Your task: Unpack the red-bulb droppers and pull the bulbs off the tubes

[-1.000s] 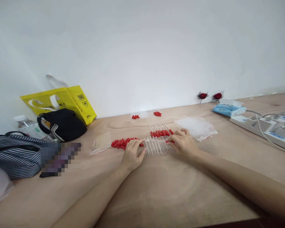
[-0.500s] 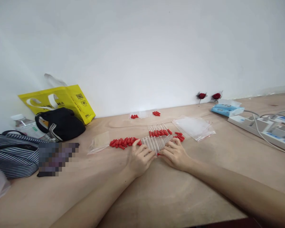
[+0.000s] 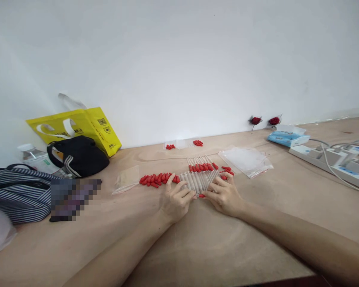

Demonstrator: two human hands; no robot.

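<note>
A row of clear thin tubes (image 3: 199,179) with red caps (image 3: 202,167) lies on the wooden table (image 3: 197,239). My left hand (image 3: 176,197) rests at the row's near left end, fingers curled and touching the tubes. My right hand (image 3: 224,193) sits at the near right end, fingers bent onto the tubes. Between the two hands a small red cap (image 3: 201,195) lies at the near edge of the tubes. Loose red caps (image 3: 155,179) lie in a line left of my left hand. A few more red caps (image 3: 227,170) lie right of the tubes.
Clear plastic bags (image 3: 247,161) lie right of the tubes, another clear bag (image 3: 127,179) to the left. A yellow bag (image 3: 77,127), black pouch (image 3: 77,155) and striped bag (image 3: 18,193) sit far left. Power strips (image 3: 332,157) and a tissue pack (image 3: 287,137) are at right.
My right hand came from the far right side of the tubes to their near right end, uncovering red caps there. My left hand shifted right to the near left end.
</note>
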